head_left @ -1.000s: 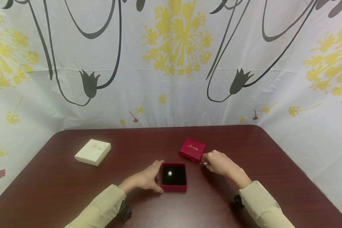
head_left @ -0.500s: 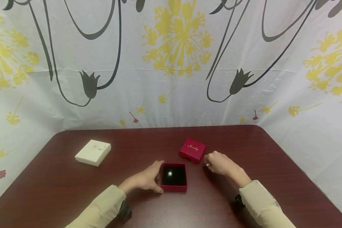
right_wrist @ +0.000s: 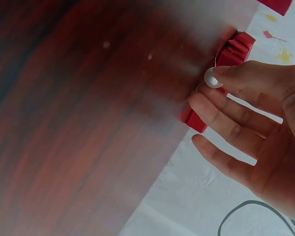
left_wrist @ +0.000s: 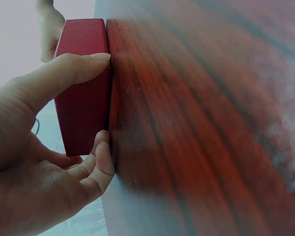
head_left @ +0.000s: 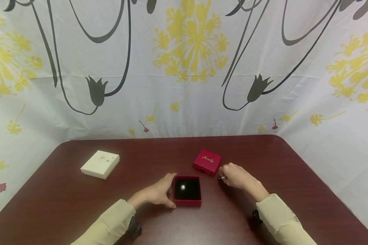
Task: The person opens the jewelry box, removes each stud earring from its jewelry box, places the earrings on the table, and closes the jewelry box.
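On the table, an open red jewelry box [head_left: 187, 203] with a black lining holds a white pearl earring [head_left: 183, 187]. My left hand [head_left: 157, 190] grips the box from its left side; in the left wrist view the thumb lies across one red wall [left_wrist: 86, 113] and the fingers reach round a corner. Right of the box, my right hand [head_left: 236, 175] pinches a second pearl earring [right_wrist: 212, 78] between thumb and fingers, low over the table. A thin metal pin sticks out from that pearl. Just beyond the right hand lies the red lid [head_left: 207, 160] with gold lettering.
A closed white box [head_left: 100, 164] with a floral print lies at the table's left. The dark wooden table [head_left: 159, 149] ends at a patterned white curtain [head_left: 184, 105] behind and at both sides.
My right hand has shifted very slightly away from the red lid, with the earring still in its pinch. The left hand and the box stay in place.
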`<control>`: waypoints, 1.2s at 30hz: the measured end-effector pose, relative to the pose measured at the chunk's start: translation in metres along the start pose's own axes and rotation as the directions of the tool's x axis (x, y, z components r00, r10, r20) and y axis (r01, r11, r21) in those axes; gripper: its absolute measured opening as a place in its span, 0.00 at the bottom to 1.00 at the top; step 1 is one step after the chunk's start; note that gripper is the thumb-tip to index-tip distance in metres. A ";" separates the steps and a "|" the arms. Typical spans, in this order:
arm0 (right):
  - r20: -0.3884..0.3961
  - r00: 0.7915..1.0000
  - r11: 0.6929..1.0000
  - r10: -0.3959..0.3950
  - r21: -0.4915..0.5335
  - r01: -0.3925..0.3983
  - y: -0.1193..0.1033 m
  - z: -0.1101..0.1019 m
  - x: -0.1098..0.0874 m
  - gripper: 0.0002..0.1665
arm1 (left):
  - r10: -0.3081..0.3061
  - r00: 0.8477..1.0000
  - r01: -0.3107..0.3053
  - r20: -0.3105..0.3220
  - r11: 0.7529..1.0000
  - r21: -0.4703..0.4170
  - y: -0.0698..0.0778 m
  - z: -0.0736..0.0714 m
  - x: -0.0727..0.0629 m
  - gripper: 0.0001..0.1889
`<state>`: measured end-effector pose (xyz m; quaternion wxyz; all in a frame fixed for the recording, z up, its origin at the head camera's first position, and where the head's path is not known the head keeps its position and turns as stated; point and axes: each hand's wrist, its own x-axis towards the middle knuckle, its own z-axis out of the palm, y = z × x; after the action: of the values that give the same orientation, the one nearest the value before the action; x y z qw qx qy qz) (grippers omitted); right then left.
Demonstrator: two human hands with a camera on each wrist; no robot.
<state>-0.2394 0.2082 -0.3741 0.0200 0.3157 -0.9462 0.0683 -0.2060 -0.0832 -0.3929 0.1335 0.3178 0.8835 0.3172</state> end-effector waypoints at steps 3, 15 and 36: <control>-0.017 1.000 1.000 -0.009 0.000 0.009 0.000 0.001 0.000 0.11 | 0.000 1.000 0.000 0.001 1.000 -0.002 0.000 0.000 0.000 0.52; -0.024 1.000 1.000 -0.019 -0.001 0.019 -0.003 0.003 0.004 0.13 | 0.002 1.000 -0.002 -0.003 1.000 0.009 -0.001 0.001 0.001 0.52; -0.043 0.999 0.999 -0.033 -0.022 0.033 -0.005 0.004 0.005 0.08 | 0.035 0.999 -0.035 -0.015 0.999 0.006 -0.001 0.000 0.000 0.52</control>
<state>-0.2402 0.2008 -0.3772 0.0449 0.3295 -0.9409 0.0646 -0.2066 -0.0834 -0.3937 0.1202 0.3312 0.8798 0.3192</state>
